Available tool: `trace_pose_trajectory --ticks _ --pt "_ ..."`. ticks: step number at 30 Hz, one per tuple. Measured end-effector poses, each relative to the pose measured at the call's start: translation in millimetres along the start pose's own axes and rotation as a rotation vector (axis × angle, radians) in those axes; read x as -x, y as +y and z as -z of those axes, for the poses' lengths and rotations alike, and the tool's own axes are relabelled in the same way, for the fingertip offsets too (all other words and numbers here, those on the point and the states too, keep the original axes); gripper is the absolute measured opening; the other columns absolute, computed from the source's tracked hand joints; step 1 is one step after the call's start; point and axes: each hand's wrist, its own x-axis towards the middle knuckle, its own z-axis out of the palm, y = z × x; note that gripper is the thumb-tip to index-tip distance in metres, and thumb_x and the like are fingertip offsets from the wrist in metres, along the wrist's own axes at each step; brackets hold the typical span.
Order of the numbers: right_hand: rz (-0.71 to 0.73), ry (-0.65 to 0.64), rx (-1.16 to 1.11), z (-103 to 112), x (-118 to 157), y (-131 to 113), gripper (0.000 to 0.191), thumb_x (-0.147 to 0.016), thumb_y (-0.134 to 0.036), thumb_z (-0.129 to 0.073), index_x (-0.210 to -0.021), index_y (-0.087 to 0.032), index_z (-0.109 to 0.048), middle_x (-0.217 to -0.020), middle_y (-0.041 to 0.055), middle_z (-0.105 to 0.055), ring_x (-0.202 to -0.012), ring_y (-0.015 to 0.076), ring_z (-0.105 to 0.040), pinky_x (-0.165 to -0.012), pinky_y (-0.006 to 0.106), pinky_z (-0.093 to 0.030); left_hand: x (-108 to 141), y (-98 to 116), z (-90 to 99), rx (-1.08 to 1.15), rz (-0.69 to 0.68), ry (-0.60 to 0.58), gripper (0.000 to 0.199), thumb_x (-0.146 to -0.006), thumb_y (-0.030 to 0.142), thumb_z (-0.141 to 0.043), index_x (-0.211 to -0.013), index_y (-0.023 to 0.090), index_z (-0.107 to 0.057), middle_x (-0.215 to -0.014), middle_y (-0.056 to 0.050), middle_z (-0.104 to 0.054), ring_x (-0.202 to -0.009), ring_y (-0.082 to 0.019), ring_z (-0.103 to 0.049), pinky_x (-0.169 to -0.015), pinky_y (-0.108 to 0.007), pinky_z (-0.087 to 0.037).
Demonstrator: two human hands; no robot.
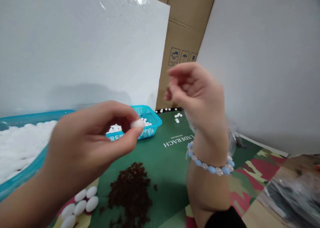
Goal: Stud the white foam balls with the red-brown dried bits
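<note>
My left hand (pixel 97 131) pinches a small white egg-shaped piece (pixel 138 123) between thumb and fingertips. Raised at the centre right is my right hand (pixel 197 88), its fingers curled and thumb near the index finger; motion blur hides whether anything is between them. A beaded bracelet (pixel 212 169) circles that wrist. Below and between the hands, a pile of dark reddish-brown shreds (pixel 132 194) lies on the green mat (pixel 170 164). Several white egg shapes (pixel 80 207) sit at the lower left, below my left wrist.
A large blue tub (pixel 37 116) of white pieces stands at the left. Behind my left hand is a smaller blue basket (pixel 157 121) with white pieces. Loose white pieces (pixel 177 120) lie farther back. White panels and a cardboard box (pixel 185 31) rise behind; clear plastic (pixel 292 198) lies at right.
</note>
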Motion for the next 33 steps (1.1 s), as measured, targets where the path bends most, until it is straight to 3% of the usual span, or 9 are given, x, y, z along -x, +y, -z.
trace_pose_trajectory --ticks 3,6,9,13,17,20,26,29,33 --pt "0.012 0.356 -0.090 24 -2 14 0.018 -0.064 -0.006 -0.038 -0.069 -0.022 -0.046 -0.056 -0.0059 -0.041 -0.050 0.0052 -0.048 -0.051 0.020 -0.039 -17 -9 -25.1 -0.215 -0.066 0.048 0.010 -0.059 0.016 -0.051 -0.051 0.022 -0.050 -0.046 0.008 -0.047 -0.044 -0.008 -0.041 -0.041 -0.019 -0.030" --pt "-0.018 0.633 -0.246 39 2 12 0.022 -0.063 -0.006 -0.040 -0.065 -0.024 -0.051 -0.054 -0.0064 -0.041 -0.051 0.0047 -0.050 -0.055 0.021 -0.041 -39 -24 -58.9 -0.344 -0.006 -0.192 0.007 -0.062 0.015 -0.047 -0.055 0.016 -0.050 -0.054 0.004 -0.051 -0.050 -0.008 -0.045 -0.047 -0.019 -0.035" --pt "-0.090 0.819 -0.249 49 11 -1 0.021 -0.059 -0.010 -0.046 -0.059 -0.028 -0.055 -0.053 -0.0063 -0.045 -0.056 0.0076 -0.054 -0.057 0.023 -0.043 -64 -46 -96.3 -0.387 0.007 -0.307 0.006 -0.065 0.013 -0.046 -0.061 0.012 -0.051 -0.061 0.001 -0.053 -0.056 -0.009 -0.048 -0.051 -0.022 -0.039" --pt "-0.164 1.045 -0.123 60 26 -15 0.017 -0.053 -0.020 -0.053 -0.052 -0.036 -0.055 -0.066 -0.0105 -0.054 -0.088 0.0141 -0.049 -0.054 0.019 -0.045 -85 -86 -130.8 -0.440 -0.033 -0.485 0.015 -0.071 0.023 -0.042 -0.077 0.011 -0.049 -0.078 -0.003 -0.052 -0.069 -0.012 -0.050 -0.062 -0.031 -0.041" --pt "-0.188 1.069 -0.144 65 30 -16 0.013 -0.048 -0.027 -0.058 -0.043 -0.036 -0.050 -0.080 -0.0203 -0.054 -0.112 0.0107 -0.017 -0.059 0.010 -0.044 -96 -118 -138.9 -0.507 -0.065 -0.564 0.021 -0.073 0.023 -0.039 -0.091 0.014 -0.044 -0.095 -0.006 -0.046 -0.080 -0.015 -0.047 -0.067 -0.035 -0.040" --pt "-0.213 1.088 -0.150 65 26 -15 0.011 -0.047 -0.032 -0.056 -0.044 -0.041 -0.051 -0.086 -0.0230 -0.053 -0.113 0.0120 -0.009 -0.064 0.012 -0.045 -105 -120 -131.5 -0.564 -0.093 -0.638 0.024 -0.073 0.023 -0.039 -0.095 0.014 -0.041 -0.096 -0.006 -0.045 -0.080 -0.016 -0.047 -0.067 -0.035 -0.041" --pt "-0.165 1.046 -0.211 66 23 -3 0.015 -0.053 -0.029 -0.052 -0.047 -0.044 -0.053 -0.080 -0.0217 -0.054 -0.105 0.0139 -0.033 -0.064 0.017 -0.044 -111 -84 -89.8 -0.702 -0.168 -0.944 0.015 -0.071 0.023 -0.042 -0.074 0.011 -0.050 -0.074 -0.002 -0.053 -0.066 -0.011 -0.050 -0.061 -0.030 -0.042" --pt "-0.061 0.966 -0.164 62 22 1 0.027 -0.062 -0.020 -0.042 -0.055 -0.043 -0.055 -0.072 -0.0165 -0.055 -0.093 0.0102 -0.045 -0.064 0.018 -0.041 -107 -73 -79.2 -0.787 -0.170 -0.909 0.015 -0.072 0.023 -0.041 -0.074 0.011 -0.050 -0.075 -0.002 -0.053 -0.069 -0.013 -0.050 -0.063 -0.033 -0.041" --pt "-0.077 0.919 -0.125 63 21 -5 0.036 -0.073 -0.024 -0.023 -0.067 -0.040 -0.055 -0.084 -0.0140 -0.053 -0.093 0.0118 -0.045 -0.066 0.024 -0.041 -104 -77 -96.4 -0.813 -0.189 -0.763 0.017 -0.072 0.023 -0.040 -0.080 0.011 -0.049 -0.080 -0.004 -0.052 -0.073 -0.014 -0.049 -0.065 -0.034 -0.040"
